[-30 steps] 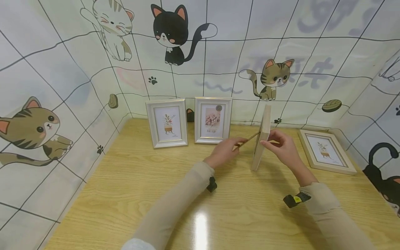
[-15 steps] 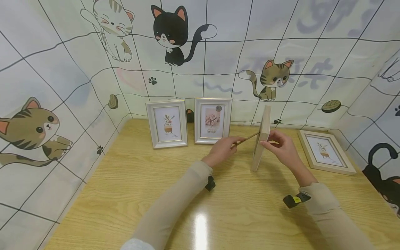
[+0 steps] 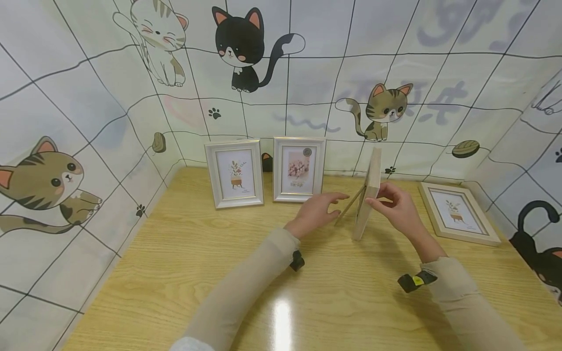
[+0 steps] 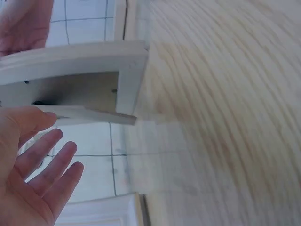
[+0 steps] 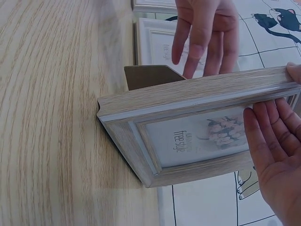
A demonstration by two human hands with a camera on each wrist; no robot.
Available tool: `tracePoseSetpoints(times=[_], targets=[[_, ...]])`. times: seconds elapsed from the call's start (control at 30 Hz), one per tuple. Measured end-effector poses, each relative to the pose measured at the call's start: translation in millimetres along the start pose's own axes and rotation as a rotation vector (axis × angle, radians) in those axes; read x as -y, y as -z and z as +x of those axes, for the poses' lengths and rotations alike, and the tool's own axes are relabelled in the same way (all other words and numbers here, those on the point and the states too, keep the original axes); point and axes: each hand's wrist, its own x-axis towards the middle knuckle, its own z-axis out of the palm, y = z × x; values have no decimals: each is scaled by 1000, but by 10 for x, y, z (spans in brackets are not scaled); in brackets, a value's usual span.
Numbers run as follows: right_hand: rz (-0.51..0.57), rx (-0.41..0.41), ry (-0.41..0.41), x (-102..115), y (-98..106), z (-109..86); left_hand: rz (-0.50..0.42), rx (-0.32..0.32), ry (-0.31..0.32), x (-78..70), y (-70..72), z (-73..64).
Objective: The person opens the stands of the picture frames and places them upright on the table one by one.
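A light wooden photo frame (image 3: 372, 178) stands on edge on the table, side-on in the head view. My right hand (image 3: 399, 209) holds it by the side, fingers (image 5: 270, 136) against the front and thumb at the edge. In the right wrist view, its front shows a pink flower picture (image 5: 225, 129). The stand leg (image 3: 350, 207) is swung out from the back and slants down toward the table. Beside the leg is my left hand (image 3: 313, 212), fingers spread with nothing between them. Its thumb (image 4: 40, 118) overlaps the leg in the left wrist view.
Two white photo frames, one with a plant print (image 3: 210, 175) and one with a flower print (image 3: 277, 170), stand near the back wall. Another wooden frame (image 3: 467, 236) lies face up at the right. Cat-patterned cloth (image 3: 316, 78) borders the wooden table (image 3: 175, 253).
My left hand has let go of the stand leg, and its fingers have spread. The leg's free end has dropped lower toward the table. My right hand and the wooden frame have stayed put.
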Motion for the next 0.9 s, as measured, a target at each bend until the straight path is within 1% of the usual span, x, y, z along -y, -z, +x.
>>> tracePoseSetpoints(times=[0.13,0.27,0.37,0.43,0.53,0.6,0.73,0.9], targets=[[-3,-2,0,-18,1,-2,-23,-12,-15,-95,58,-33],[-4,-1,-4,-29,1,-1,-109,-16,-42,-186,97,-68],[-5,0,-5,-33,0,4,-211,-20,-79,-231,96,-78],[-6,-1,-4,-35,1,7,-293,-7,-99,-250,79,-80],[2,-2,-1,-33,2,8,-398,20,-110,-262,34,-81],[9,-3,0,-34,2,8,-441,31,-107,-259,-3,-84],[25,-3,3,-31,-2,3,-460,34,-103,-238,-84,-90],[35,-7,7,-18,-4,2,-460,44,-84,-223,-158,-115]])
